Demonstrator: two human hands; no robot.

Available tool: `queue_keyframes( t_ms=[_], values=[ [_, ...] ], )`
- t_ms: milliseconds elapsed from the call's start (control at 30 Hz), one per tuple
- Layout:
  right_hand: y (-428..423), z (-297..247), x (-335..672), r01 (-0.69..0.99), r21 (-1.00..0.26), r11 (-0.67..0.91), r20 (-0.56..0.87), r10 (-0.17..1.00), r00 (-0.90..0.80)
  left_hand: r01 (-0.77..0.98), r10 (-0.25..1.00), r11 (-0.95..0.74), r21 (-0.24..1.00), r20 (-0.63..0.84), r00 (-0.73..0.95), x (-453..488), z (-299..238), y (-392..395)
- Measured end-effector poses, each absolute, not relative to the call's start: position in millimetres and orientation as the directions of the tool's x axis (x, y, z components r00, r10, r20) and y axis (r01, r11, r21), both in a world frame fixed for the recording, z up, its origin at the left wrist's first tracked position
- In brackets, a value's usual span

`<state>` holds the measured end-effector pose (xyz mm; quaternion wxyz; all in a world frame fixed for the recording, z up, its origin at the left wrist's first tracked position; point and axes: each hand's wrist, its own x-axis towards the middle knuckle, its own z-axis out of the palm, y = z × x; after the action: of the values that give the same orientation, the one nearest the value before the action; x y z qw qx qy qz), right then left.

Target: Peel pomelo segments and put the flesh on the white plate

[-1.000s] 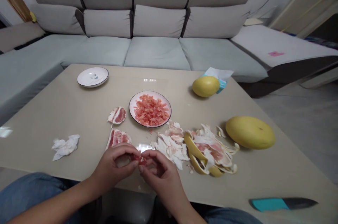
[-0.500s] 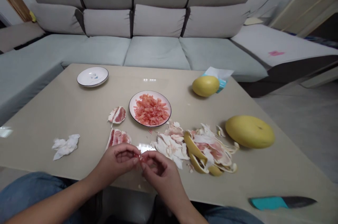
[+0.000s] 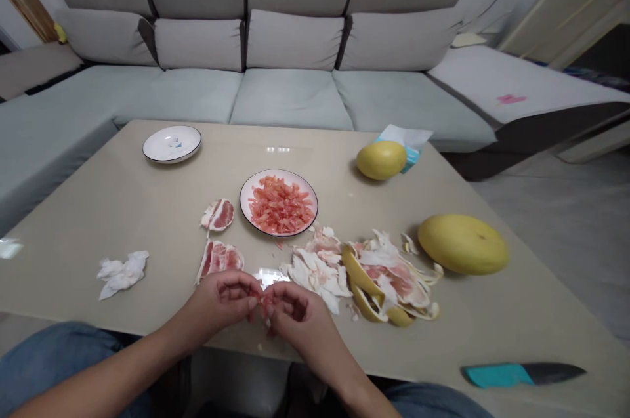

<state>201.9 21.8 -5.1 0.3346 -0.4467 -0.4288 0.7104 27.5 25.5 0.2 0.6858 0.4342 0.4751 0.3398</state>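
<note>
My left hand (image 3: 227,303) and my right hand (image 3: 301,319) meet fingertip to fingertip above the table's near edge. Between them they pinch a small piece of red pomelo flesh (image 3: 264,302), mostly covered by the fingers. Just beyond my left hand lie pomelo segments (image 3: 221,256) with pale membrane, and another segment piece (image 3: 218,215) sits farther back. A white plate (image 3: 243,208) with a dark rim holds a heap of peeled red pulp (image 3: 280,205). To the right of my right hand, membrane scraps (image 3: 317,273) and yellow peel (image 3: 364,293) are piled up.
A whole pomelo (image 3: 463,244) lies at the right, and another yellow one (image 3: 381,160) rests against a tissue pack (image 3: 411,159). A teal-handled knife (image 3: 524,375) is near the front right edge. Crumpled tissue (image 3: 123,273) and a second plate (image 3: 172,144) are at the left.
The fingertips have shifted slightly against each other, and bits of red flesh now show below them. Both hands stay in nearly the same place; the view has moved a little.
</note>
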Motion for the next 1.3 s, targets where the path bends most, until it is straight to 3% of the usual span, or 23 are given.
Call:
queue_keyframes(
  t_ms=[167, 333, 633, 767, 833, 867, 900, 1100, 1300],
  values=[
    [24.9, 0.8, 205.9, -0.136, -0.843, -0.521, -0.410, 0.784, -0.466, -0.118, 0.820, 0.486, 0.866, -0.405, 0.405, 23.2, 0.1, 24.9],
    [30.0, 5.4, 213.4, -0.161, -0.836, -0.525, -0.388, 0.772, -0.502, -0.214, 0.721, 0.653, 0.727, -0.510, 0.470, 17.9, 2.5, 26.7],
    [35.7, 6.0, 226.3, -0.152, -0.859, -0.489, -0.365, 0.793, -0.487, -0.271, 0.739, 0.656, 0.704, -0.528, 0.418, 14.5, 5.5, 28.3],
    [36.2, 1.4, 224.9, -0.141, -0.866, -0.480, -0.366, 0.800, -0.476, 0.021, 0.849, 0.448, 0.894, -0.433, 0.302, 10.4, 18.2, 61.3],
    [35.8, -1.9, 222.9, -0.130, -0.874, -0.469, -0.360, 0.803, -0.475, 0.270, 0.952, 0.169, 0.948, -0.228, 0.206, 9.6, 23.1, 94.4],
    [35.7, -3.5, 222.0, -0.123, -0.878, -0.463, -0.359, 0.806, -0.470, 0.412, 0.983, 0.015, 0.911, -0.090, 0.162, 10.0, 23.7, 113.4],
    [35.8, -4.9, 221.6, -0.110, -0.883, -0.455, -0.360, 0.810, -0.463, 0.461, 0.992, -0.032, 0.887, -0.028, 0.123, 11.1, 22.9, 132.7],
    [41.4, -4.6, 228.1, 0.014, -0.926, -0.376, -0.350, 0.847, -0.399, 0.586, 0.988, -0.123, 0.801, 0.044, 0.147, 21.6, 5.2, 206.9],
    [42.5, 4.7, 233.5, 0.056, -0.958, -0.280, -0.285, 0.917, -0.279, 0.547, 0.985, -0.107, 0.830, 0.014, 0.172, 20.6, 25.1, 158.8]
  ],
)
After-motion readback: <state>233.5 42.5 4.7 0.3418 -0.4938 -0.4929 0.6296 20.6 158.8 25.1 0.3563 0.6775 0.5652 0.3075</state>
